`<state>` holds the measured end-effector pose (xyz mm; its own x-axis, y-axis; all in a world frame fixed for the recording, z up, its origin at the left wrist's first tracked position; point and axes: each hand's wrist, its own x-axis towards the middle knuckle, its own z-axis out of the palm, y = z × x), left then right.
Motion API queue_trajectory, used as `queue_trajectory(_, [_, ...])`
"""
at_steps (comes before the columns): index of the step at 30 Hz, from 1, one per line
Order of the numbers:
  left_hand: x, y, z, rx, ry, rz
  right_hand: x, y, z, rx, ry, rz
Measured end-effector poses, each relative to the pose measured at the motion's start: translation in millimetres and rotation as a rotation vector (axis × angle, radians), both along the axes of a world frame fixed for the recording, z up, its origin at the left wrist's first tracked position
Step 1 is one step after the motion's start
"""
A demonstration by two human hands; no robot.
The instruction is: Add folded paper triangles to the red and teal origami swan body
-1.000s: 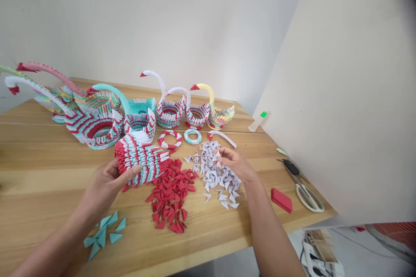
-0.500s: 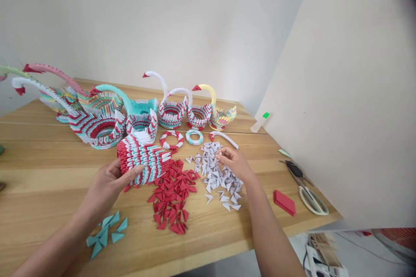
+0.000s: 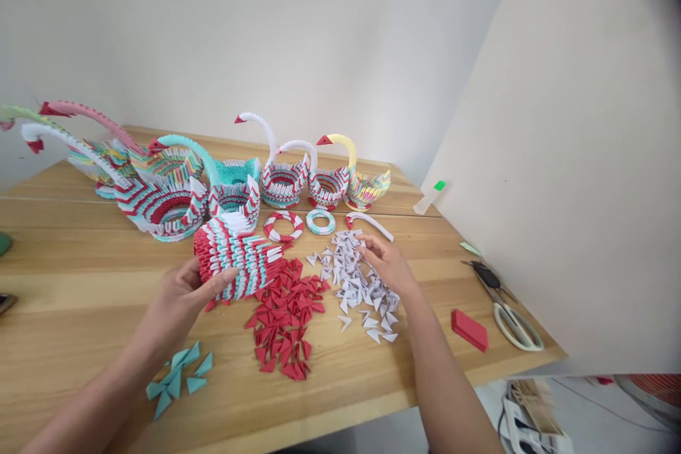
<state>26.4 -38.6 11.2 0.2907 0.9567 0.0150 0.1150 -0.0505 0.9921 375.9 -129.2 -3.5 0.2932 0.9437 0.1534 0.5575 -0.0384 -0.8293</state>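
My left hand (image 3: 186, 291) is wrapped round a tilted body of folded paper pieces (image 3: 234, 255) in red, white and turquoise, its thumb across the near side. At the upper right of a pile of white folded triangles (image 3: 359, 284), my right hand (image 3: 383, 259) has its fingertips pinched together; whatever is between them is too small to make out. Red triangles (image 3: 287, 319) lie heaped between the hands. A few turquoise triangles (image 3: 178, 376) rest below my left wrist.
Several paper swans (image 3: 284, 181) stand along the back. In front of them lie a red-white ring (image 3: 283, 236), a turquoise-white ring (image 3: 320, 230) and a white curved neck (image 3: 369, 221). Scissors (image 3: 513, 323), a red paper stack (image 3: 469, 330) and a glue bottle (image 3: 427, 200) are at the right.
The view has shifted slightly. My right hand stays at the white pile with its fingers angled a little more downward; my left hand keeps its hold on the paper body.
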Motion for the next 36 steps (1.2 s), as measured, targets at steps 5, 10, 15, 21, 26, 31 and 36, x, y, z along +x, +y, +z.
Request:
queue_trajectory(5, [2.2,-1.3,4.8,-0.013,-0.012,-0.006,0.1,-0.1,5.0,0.01,-0.104,-0.079])
queue_trajectory(10, [4.5,-2.6,9.7,-0.046,-0.008,0.016,-1.3,-0.4,6.3,0.076,-0.089,-0.106])
queue_trajectory(15, [3.2,-0.3,4.9,-0.088,-0.056,0.066,1.9,-1.7,1.3,0.064,0.106,-0.095])
queue_trajectory(21, [-1.6,2.0,-0.1,-0.073,-0.042,0.054,9.6,-5.9,4.2,0.156,0.114,-0.182])
queue_trajectory(26, [-4.1,2.7,-4.0,-0.071,-0.024,0.042,8.9,-11.7,14.3,0.147,0.021,-0.156])
queue_trajectory(31, [-6.0,2.6,-5.0,-0.07,-0.016,0.033,8.1,-15.0,20.3,0.007,-0.133,0.05])
queue_trajectory(36, [-4.4,1.9,-2.8,-0.081,-0.035,0.038,22.0,-17.5,16.8,-0.083,-0.259,0.012])
